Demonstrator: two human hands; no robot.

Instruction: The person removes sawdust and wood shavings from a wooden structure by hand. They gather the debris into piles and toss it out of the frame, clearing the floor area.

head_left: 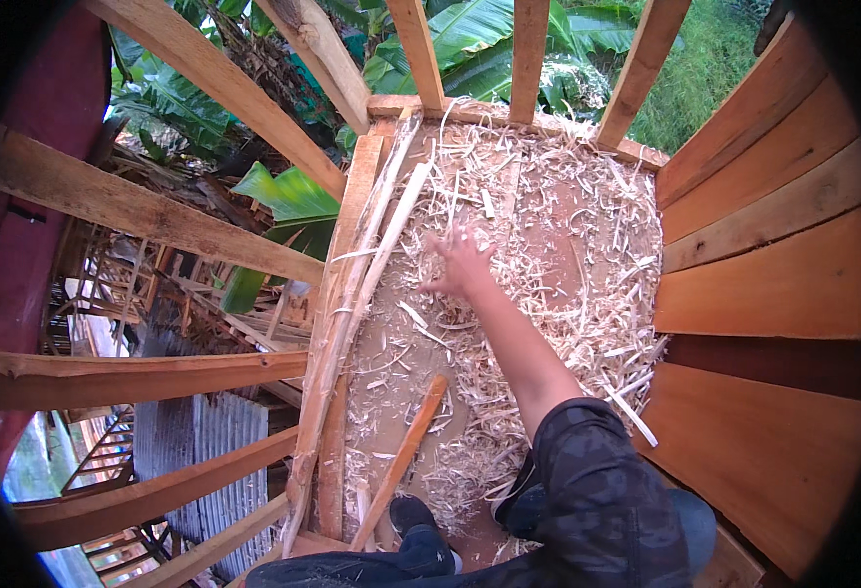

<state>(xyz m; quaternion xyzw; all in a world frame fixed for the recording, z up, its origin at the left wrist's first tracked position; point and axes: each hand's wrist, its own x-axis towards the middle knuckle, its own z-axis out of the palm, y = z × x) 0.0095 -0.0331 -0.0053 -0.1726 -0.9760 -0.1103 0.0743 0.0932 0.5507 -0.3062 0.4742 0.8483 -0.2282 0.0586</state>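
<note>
My right hand reaches out over a floor strewn with pale wood shavings. Its fingers are spread, and nothing shows in its grasp. Just left of it, a long thin strip of pale wood leans along the floor's left edge, beside longer rough strips. A reddish-brown stick lies slantwise nearer my feet. I do not see my left hand.
Upright wooden posts line the far edge, with broad green leaves beyond. More beams stand along the left, above a lower level with corrugated metal sheets. Orange-brown boards wall the right side. My shoe is at the bottom.
</note>
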